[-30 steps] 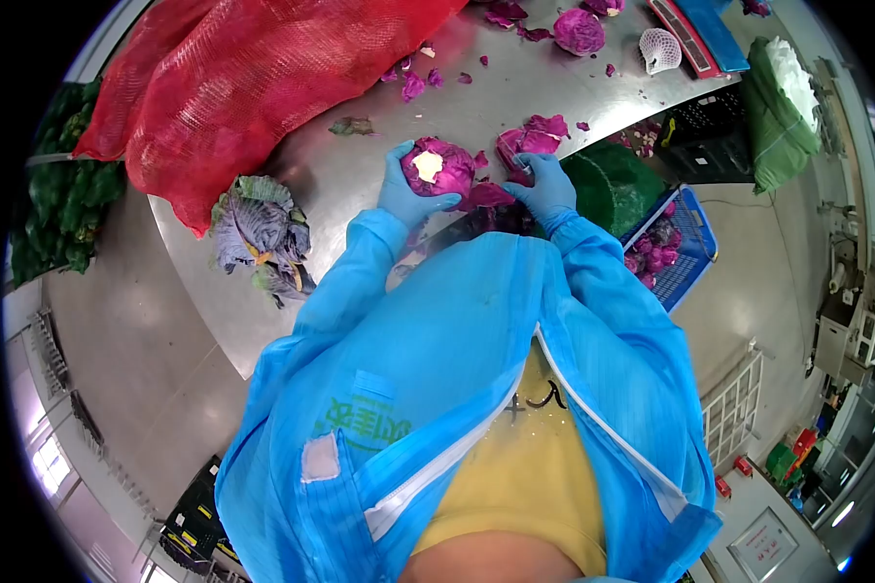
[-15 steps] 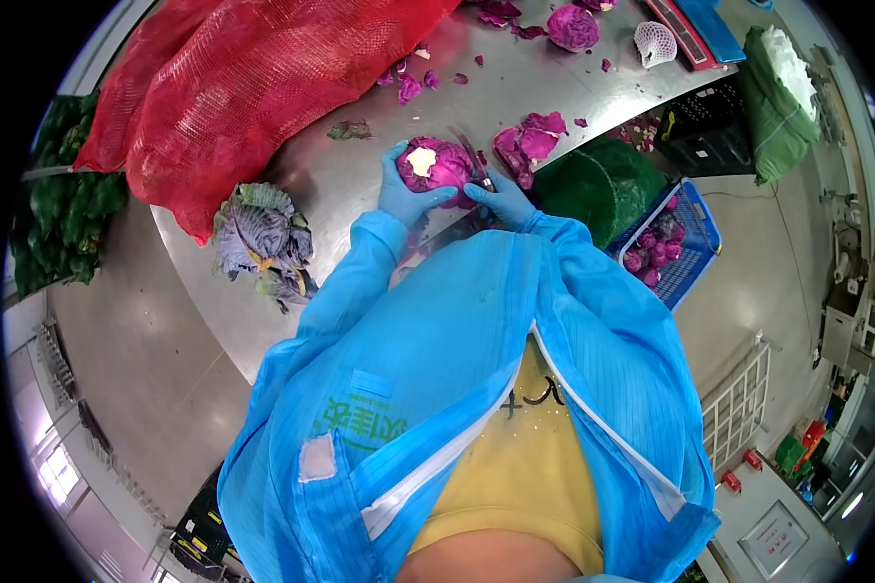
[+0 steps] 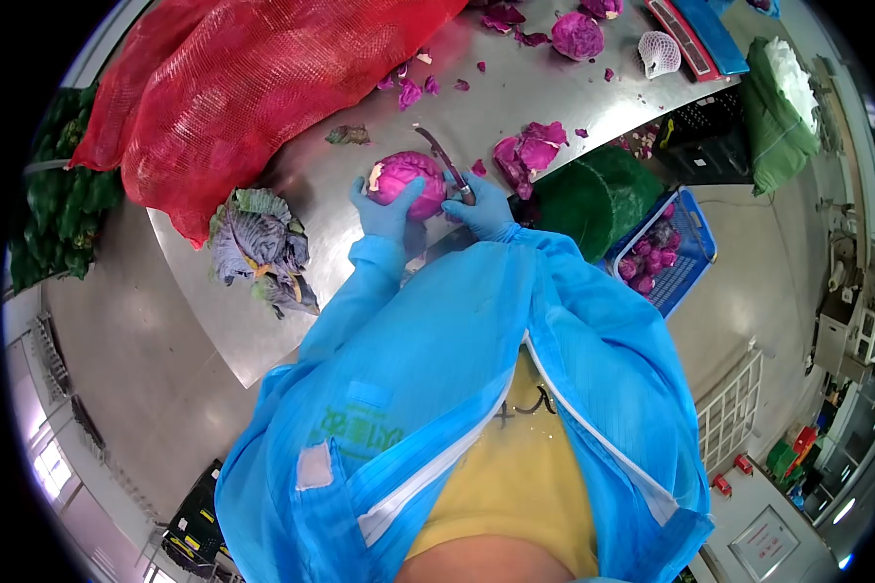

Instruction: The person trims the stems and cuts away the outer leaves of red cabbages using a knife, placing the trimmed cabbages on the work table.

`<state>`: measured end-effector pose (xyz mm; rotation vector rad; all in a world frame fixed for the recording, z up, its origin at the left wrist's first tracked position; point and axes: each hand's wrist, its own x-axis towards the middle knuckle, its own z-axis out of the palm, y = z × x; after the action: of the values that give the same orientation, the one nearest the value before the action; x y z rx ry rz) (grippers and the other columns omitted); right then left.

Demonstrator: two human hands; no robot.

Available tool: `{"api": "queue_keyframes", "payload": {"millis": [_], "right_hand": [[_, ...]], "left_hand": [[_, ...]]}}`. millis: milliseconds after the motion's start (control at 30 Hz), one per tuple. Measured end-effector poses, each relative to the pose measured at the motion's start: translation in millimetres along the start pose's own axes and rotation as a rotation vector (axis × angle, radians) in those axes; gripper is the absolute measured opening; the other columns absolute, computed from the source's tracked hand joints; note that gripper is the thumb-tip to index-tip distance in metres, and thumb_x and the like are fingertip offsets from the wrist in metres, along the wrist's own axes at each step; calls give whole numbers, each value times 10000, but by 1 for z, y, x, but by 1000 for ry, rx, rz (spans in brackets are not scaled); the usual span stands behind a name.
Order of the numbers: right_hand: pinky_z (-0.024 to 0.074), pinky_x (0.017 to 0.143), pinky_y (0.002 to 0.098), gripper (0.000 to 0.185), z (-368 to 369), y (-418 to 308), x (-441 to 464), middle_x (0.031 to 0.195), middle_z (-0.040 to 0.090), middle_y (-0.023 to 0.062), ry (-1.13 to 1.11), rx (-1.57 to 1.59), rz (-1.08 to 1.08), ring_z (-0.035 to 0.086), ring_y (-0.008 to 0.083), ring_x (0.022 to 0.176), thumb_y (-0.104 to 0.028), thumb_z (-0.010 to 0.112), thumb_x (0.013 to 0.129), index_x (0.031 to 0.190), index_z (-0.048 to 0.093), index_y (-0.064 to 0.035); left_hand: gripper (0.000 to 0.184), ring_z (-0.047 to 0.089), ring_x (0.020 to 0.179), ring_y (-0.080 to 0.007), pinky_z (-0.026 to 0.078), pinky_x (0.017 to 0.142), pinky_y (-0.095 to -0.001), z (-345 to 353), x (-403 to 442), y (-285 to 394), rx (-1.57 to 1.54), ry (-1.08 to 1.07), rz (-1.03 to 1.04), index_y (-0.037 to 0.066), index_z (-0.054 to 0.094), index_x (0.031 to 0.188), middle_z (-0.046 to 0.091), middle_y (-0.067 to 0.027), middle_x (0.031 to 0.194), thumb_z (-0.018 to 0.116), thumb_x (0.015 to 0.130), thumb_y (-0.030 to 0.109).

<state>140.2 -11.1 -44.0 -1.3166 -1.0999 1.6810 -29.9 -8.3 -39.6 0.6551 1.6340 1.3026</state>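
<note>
A red cabbage [image 3: 413,178] sits in my blue-gloved left hand [image 3: 387,211], whose fingers curve round its left and near side. Its pale cut stem shows at the cabbage's left edge. My right hand [image 3: 486,208], also gloved, is closed on a knife [image 3: 441,154] with a slim dark blade that points up and left, away from me. The fingertips of this hand are close to the cabbage's right side; I cannot tell whether they touch it. Loose purple cabbage leaves [image 3: 528,153] lie right of the knife.
A large red mesh sack [image 3: 262,87] covers the table's [image 3: 335,209] left back. Wilted outer leaves [image 3: 258,243] lie at left. Another red cabbage [image 3: 577,36], a white foam net [image 3: 658,53] and a red-blue scale-like object [image 3: 695,39] stand farther back. A blue crate [image 3: 685,257] holds small cabbages.
The cabbage has turned, so its pale stem end now faces left instead of up. Both hands have shifted slightly, and the knife has come away from the cabbage's side, its blade swung leftward.
</note>
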Motion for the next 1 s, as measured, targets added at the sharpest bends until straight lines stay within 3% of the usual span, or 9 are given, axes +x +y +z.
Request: {"api": "queue_keyframes", "payload": {"millis": [167, 300, 367, 433, 500, 633, 833, 933, 1000], "right_hand": [[469, 652, 250, 155, -22, 5, 2, 754, 606, 24, 197, -5, -41, 548, 92, 671, -101, 650, 738, 881, 631, -45], [473, 641, 271, 95, -75, 17, 1, 713, 610, 36, 570, -216, -105, 568, 123, 653, -107, 646, 735, 817, 645, -60], [480, 675, 297, 194, -85, 12, -9, 787, 627, 77, 577, -452, -54, 595, 179, 698, -200, 679, 749, 868, 640, -53], [479, 721, 324, 333, -62, -16, -25, 907, 615, 116, 662, -583, -289, 602, 227, 776, -319, 702, 755, 929, 628, -44], [470, 761, 336, 547, -36, -33, -35, 980, 577, 124, 517, -314, -239, 582, 210, 845, -433, 709, 743, 1044, 540, -8], [484, 764, 380, 939, 1, -54, -44, 990, 555, 156, 280, -576, -313, 593, 288, 914, -542, 819, 497, 1187, 437, -33], [497, 703, 344, 682, 4, -64, -34, 954, 562, 111, 136, -881, -474, 605, 253, 847, -412, 766, 660, 1225, 478, -163], [483, 570, 277, 204, -1, -56, -28, 836, 580, 51, 192, -660, -581, 605, 187, 653, -167, 664, 775, 971, 621, -130], [479, 558, 294, 145, -6, -59, -26, 808, 580, 64, 217, -705, -596, 604, 200, 628, -154, 651, 773, 910, 615, -119]], "left_hand": [[867, 495, 1110, -294, 461, 898, -474, -14, -5, 24, -335, -35, -285, 76, 284, 1320, 401, -191, 1277, 799, 652, 269], [784, 446, 1190, -372, 410, 912, -599, -25, -2, 35, -561, -356, -633, 176, 334, 1355, 409, -121, 1344, 670, 704, 457], [772, 444, 1193, -366, 408, 912, -602, -24, -3, 37, -687, -509, -714, 192, 336, 1354, 403, -123, 1347, 654, 710, 471], [763, 455, 1182, -366, 412, 911, -597, -15, -9, 43, -641, -512, -721, 183, 341, 1351, 415, -129, 1337, 633, 719, 495], [757, 467, 1172, -366, 416, 911, -592, -5, -18, 56, -592, -517, -723, 174, 346, 1348, 427, -134, 1327, 611, 728, 518], [729, 475, 1150, -365, 399, 941, -551, 6, -27, 64, -635, -553, -768, 139, 363, 1338, 460, -151, 1292, 543, 760, 544], [728, 494, 1142, -357, 424, 928, -557, 4, -25, 48, -678, -610, -790, 120, 359, 1340, 471, -159, 1283, 494, 783, 569], [724, 442, 1195, -366, 364, 985, -576, 3, -27, 44, -843, -689, -817, 124, 351, 1347, 421, -165, 1329, 495, 788, 560], [712, 435, 1202, -368, 362, 983, -582, 1, -27, 44, -899, -677, -895, 137, 351, 1349, 415, -164, 1335, 497, 792, 555]]}}
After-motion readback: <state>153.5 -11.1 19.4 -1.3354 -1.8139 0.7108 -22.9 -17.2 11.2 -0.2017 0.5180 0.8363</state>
